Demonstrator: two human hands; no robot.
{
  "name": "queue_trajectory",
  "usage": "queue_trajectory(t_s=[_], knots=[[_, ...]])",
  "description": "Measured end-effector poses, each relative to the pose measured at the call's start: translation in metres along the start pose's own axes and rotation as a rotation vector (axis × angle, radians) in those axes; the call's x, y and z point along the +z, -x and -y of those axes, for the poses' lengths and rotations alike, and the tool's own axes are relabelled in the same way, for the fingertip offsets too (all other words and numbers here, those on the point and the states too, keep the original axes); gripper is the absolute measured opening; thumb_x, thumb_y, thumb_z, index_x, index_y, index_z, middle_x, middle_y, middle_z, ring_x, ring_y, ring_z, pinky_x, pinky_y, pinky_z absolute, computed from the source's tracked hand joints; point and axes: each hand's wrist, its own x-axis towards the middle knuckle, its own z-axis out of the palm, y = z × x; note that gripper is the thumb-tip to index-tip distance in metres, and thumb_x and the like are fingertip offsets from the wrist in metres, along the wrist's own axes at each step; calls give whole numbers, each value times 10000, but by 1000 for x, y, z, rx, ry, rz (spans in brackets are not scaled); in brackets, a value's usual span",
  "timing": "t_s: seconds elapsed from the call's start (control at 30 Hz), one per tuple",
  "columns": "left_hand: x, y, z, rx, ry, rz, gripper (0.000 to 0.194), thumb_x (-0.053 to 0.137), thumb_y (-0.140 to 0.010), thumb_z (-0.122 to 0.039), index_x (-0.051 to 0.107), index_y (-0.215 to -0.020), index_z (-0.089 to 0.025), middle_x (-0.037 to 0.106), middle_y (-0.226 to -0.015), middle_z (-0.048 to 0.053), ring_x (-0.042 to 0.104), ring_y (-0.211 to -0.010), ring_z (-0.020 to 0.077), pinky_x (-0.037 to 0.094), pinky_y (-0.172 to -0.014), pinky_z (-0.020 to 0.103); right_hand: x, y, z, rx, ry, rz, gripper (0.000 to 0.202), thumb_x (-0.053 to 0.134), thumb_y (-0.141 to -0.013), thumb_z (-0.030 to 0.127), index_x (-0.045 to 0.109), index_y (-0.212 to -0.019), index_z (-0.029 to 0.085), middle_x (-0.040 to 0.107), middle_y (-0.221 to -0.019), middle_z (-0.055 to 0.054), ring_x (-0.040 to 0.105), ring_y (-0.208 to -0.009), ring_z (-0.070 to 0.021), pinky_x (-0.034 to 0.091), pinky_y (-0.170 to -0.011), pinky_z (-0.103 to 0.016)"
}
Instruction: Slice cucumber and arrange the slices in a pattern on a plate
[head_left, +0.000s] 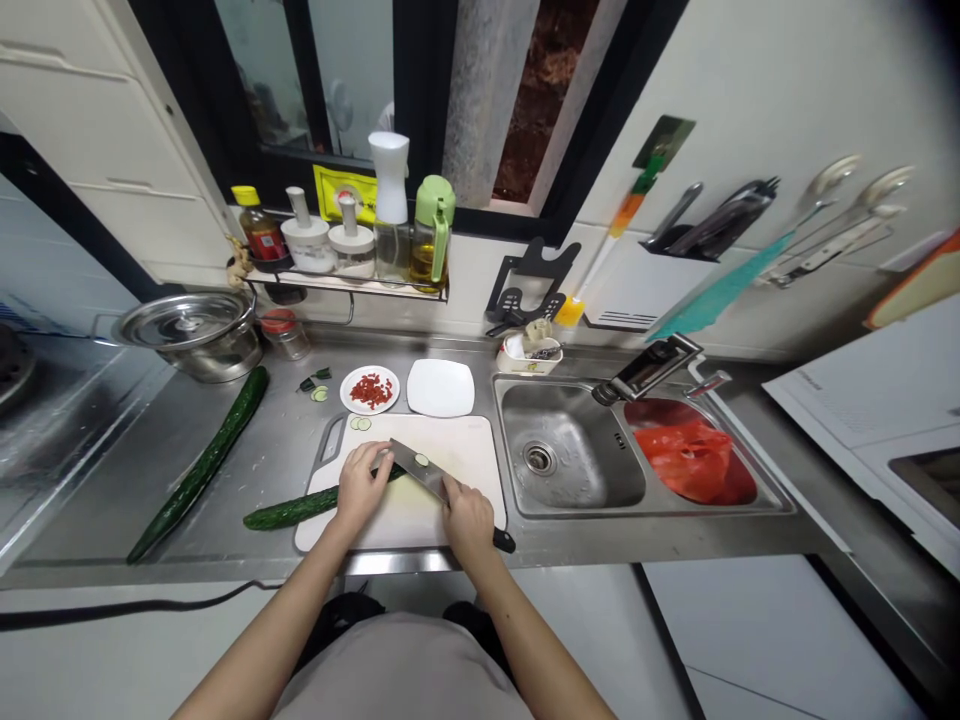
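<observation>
At lower centre, the left fingers (365, 460) hold the mostly uncut cucumber (292, 512), right fingers (454, 491) clasp the kitchen knife (433, 481); few slices (361, 424) are cut.

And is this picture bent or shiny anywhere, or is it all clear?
Head view: the uprights of the window frame splay outward, probably wide-angle stretch; the top right corner falls dark; bright glare lines the front edge of the steel counter; the knife and the cucumber being cut look fairly sharp.
</observation>
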Motion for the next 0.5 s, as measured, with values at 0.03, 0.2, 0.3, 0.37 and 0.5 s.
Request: queue_trajectory(t_s=[0.03, 0.2, 0.3, 0.37, 0.5], knots=[[-1, -1, -3, 17, -14, 28, 289, 468, -904, -385, 656, -1060, -230, 662, -1074, 67, 577, -1043, 227, 444, -940, 383, 0, 0, -1, -10, 2, -21, 444, 469, -902, 207, 467, -1345, 238, 667, -1005, -104, 600, -964, -222, 385, -810, -311], [-3, -8, -15, 82, -147, 184, 307, 541, -861, -430, 675, -1103, -296, 588, -1254, 64, 485, -1182, 269, 317, -1056, 475, -1, -1, -6, -74, 20, -74, 529, 545, -874, 235, 431, -1391, 236, 639, -1041, -115, 547, -1009, -236, 359, -862, -329], [-3, -10, -19, 81, -175, 268, 304, 539, -864, -427, 679, -1107, -310, 573, -1289, 68, 449, -1224, 282, 208, -1101, 535, -1, -1, -9, -102, 28, -74, 541, 565, -866, 239, 431, -1390, 233, 631, -1038, -112, 531, -1008, -237, 355, -861, -328], [-3, -10, -19, 68, -172, 308, 285, 532, -868, -414, 686, -1088, -318, 579, -1284, 63, 449, -1226, 283, 158, -1107, 568, 0, -1, -11, -115, 28, -70, 528, 555, -875, 244, 433, -1388, 231, 629, -1029, -112, 527, -1002, -240, 356, -856, -334], [-3, -9, -19, 41, -139, 359, 249, 543, -857, -368, 690, -1054, -324, 605, -1236, 45, 480, -1197, 268, 132, -1101, 590, 4, -1, -11, -134, 35, -72, 498, 529, -889, 238, 444, -1380, 229, 627, -1017, -110, 527, -987, -239, 354, -845, -340]])
